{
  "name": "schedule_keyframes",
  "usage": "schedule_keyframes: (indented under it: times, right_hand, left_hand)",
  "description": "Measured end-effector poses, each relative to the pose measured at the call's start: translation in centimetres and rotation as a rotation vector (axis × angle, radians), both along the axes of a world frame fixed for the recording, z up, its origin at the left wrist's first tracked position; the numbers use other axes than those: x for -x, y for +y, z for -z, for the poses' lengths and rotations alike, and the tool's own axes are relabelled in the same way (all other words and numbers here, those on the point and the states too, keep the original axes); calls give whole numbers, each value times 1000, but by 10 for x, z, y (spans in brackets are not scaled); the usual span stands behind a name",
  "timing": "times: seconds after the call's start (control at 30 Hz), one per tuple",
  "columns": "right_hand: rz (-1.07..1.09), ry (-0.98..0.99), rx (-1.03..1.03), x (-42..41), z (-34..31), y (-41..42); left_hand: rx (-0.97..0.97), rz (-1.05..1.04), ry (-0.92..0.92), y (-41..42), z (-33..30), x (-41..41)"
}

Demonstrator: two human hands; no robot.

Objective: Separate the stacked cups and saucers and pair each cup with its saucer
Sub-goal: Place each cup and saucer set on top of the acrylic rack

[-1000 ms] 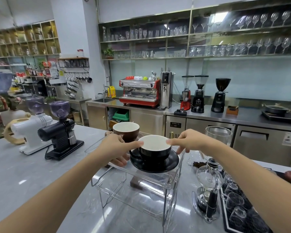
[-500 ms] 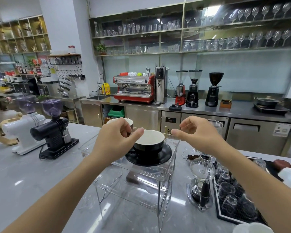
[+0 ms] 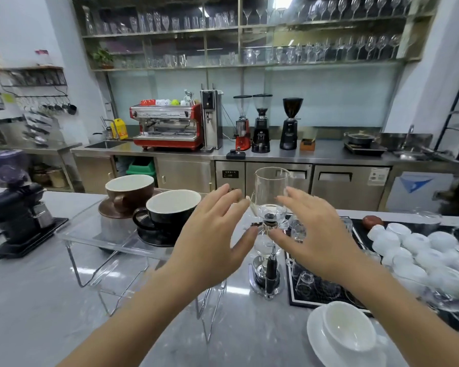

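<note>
A black cup (image 3: 170, 210) sits on its black saucer (image 3: 154, 238) on a clear acrylic stand (image 3: 85, 231). Behind it to the left a brown cup (image 3: 129, 190) rests on a brown saucer (image 3: 109, 209). A white cup (image 3: 347, 327) stands on a white saucer (image 3: 321, 343) near the counter's front right. My left hand (image 3: 212, 242) hovers open just right of the black cup, touching nothing. My right hand (image 3: 316, 237) is open too, fingers spread, in front of a glass siphon brewer (image 3: 269, 197).
A black grinder (image 3: 19, 215) stands at the left. A black tray (image 3: 326, 292) with small glasses lies right of the siphon, and several upturned white cups (image 3: 408, 247) sit further right. Grey marble counter (image 3: 37, 300) spreads in front.
Both hands have let go of the black cup and saucer, opened, and drawn back to the right. The camera has turned right, bringing the white cup and saucer into view.
</note>
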State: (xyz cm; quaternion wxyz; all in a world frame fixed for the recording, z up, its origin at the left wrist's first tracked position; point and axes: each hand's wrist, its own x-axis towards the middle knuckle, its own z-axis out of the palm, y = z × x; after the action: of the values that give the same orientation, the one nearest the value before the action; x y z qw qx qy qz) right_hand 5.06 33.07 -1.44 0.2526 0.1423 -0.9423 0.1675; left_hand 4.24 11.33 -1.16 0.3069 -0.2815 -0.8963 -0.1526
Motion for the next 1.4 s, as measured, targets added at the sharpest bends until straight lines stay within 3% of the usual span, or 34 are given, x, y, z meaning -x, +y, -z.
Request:
schedule_keyframes:
  times: [0.17,0.83,0.97,1.2,1.4]
  right_hand:
    - [79,-100,3,-26,27,39]
    - [351,-478,282,-91,165,138]
    - [367,-509,392,-95,187,147]
    - [419,-510,561,-88,215,157]
    - [539,-598,725,-75,232,161]
  left_hand:
    - [58,47,-76,41,30,-4]
    - [-94,104,-516,141,184,-34]
    - [-108,120,-507,150,201,-35]
    - [-203,102,-729,164,220,-25]
    - [-248,46,-795,179,225,-11]
